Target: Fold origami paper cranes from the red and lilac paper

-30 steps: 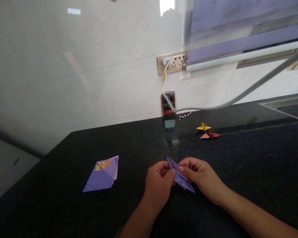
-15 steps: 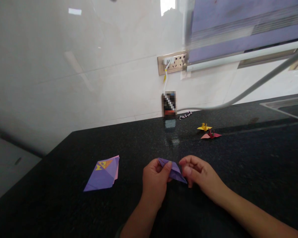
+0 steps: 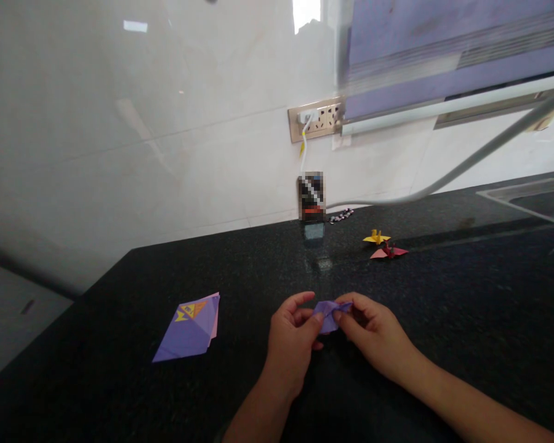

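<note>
Both my hands pinch a small folded purple paper piece [image 3: 329, 311] just above the black counter [image 3: 120, 394]. My left hand [image 3: 293, 338] grips its left side between thumb and fingers. My right hand [image 3: 373, 332] grips its right side, and most of the piece is hidden between the fingertips. To the left of my hands a larger folded purple paper [image 3: 189, 326] with an orange and yellow pattern lies flat on the counter.
A yellow paper crane [image 3: 376, 237] and a red paper crane [image 3: 388, 251] sit further back on the right. A phone [image 3: 311, 200] leans against the wall, plugged into a socket strip [image 3: 316, 117]. A sink edge [image 3: 526, 197] is at far right.
The purple piece has turned from a long diagonal shape into a small, nearly level one between my fingertips. My right hand closed back onto it after loosening half a second ago.
</note>
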Demonstrator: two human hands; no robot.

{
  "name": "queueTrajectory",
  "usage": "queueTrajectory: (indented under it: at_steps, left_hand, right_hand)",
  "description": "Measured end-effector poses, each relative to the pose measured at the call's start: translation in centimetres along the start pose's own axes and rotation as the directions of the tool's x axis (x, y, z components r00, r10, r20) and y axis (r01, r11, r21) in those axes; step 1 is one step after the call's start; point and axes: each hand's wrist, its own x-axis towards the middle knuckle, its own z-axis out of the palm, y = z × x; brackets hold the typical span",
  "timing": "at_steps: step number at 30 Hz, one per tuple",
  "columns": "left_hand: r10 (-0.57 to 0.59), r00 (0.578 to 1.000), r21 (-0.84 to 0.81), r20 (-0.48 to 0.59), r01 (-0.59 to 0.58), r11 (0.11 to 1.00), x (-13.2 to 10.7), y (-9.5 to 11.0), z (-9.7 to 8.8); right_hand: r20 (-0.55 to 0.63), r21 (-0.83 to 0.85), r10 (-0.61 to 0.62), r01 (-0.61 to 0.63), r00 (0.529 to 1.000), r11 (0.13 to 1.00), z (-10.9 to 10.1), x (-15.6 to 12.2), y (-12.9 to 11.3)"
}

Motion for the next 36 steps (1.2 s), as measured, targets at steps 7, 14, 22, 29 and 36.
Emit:
queueTrajectory:
  at_steps: [7,14,22,29,36]
  left_hand:
    - [0.066,0.998,0.164,-0.002,-0.064,0.984,-0.11,-0.70,0.28]
    - [0.113,0.993,0.159,-0.020,-0.108,0.981,-0.08,-0.83,0.23]
    - [0.131,0.991,0.200,-0.021,-0.124,0.972,-0.10,-0.64,0.28]
    - [0.135,0.991,0.185,-0.009,-0.131,0.974,-0.12,-0.63,0.19]
    - [0.112,0.994,0.195,0.009,-0.112,0.974,0.01,-0.99,0.23]
  right_hand:
    - [-0.025,-0.020,-0.003,0.002,1.000,1.000,-0.11,0.15,0.20]
    - [-0.030,-0.052,-0.054,0.052,0.998,0.997,-0.21,0.08,-0.18]
    - [-0.029,-0.061,-0.053,0.051,0.998,0.997,-0.28,-0.04,-0.35]
    - [-0.038,0.010,0.014,-0.013,0.999,1.000,-0.36,-0.06,-0.55]
    - [-0.026,0.011,0.032,-0.032,0.999,0.999,-0.28,0.14,-0.18]
